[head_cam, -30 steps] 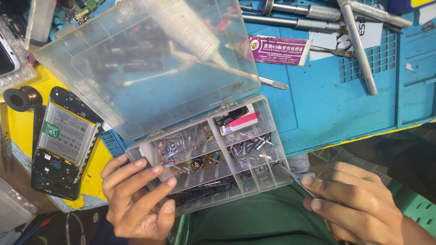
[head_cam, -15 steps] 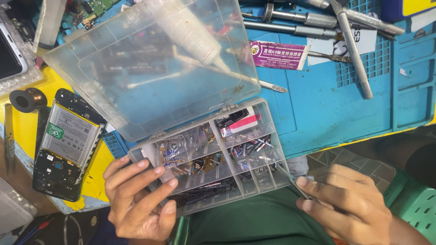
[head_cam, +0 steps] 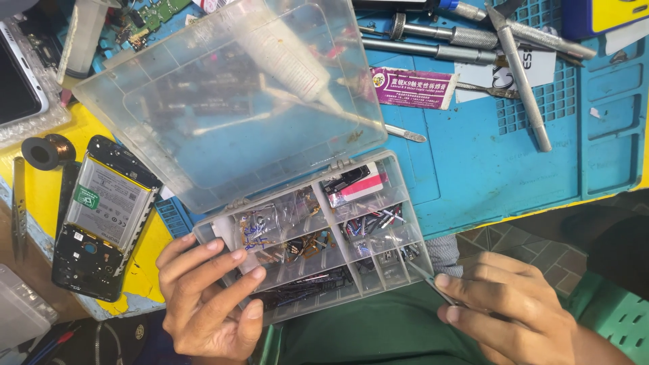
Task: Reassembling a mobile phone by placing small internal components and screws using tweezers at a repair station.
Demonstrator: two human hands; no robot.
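One work surface is logged first: the counter [head_cam: 602, 169], covered by a blue mat over yellow, with long metal drivers [head_cam: 520, 74] laid at its far right edge and a purple-and-white sachet [head_cam: 412, 88] beside them.

One clear plastic parts box [head_cam: 311, 236] is held at the near edge, partly over the lap. Its hinged lid [head_cam: 230, 101] is already swung fully open and stands tilted back over the mat; a syringe-like tube is seen through it. The compartments are exposed and stocked with small components, some in clear bags; a pink-labelled piece [head_cam: 358, 188] lies in the upper right cell.

One opened phone [head_cam: 105, 216], back removed and battery showing, lies left of the box, untouched. A small solder spool [head_cam: 44, 152] sits above it.

The left hand [head_cam: 209, 304] is laid against the box's near left corner, fingers spread flat on the compartments; its grip is apart and steadying only.

The right hand [head_cam: 514, 314] has its grip clamped on thin tweezers [head_cam: 429, 280], the tips being pointed into the lower right cells.

Progress as judged: box opened, tool poised at the cells; no part is seen lifted out yet.
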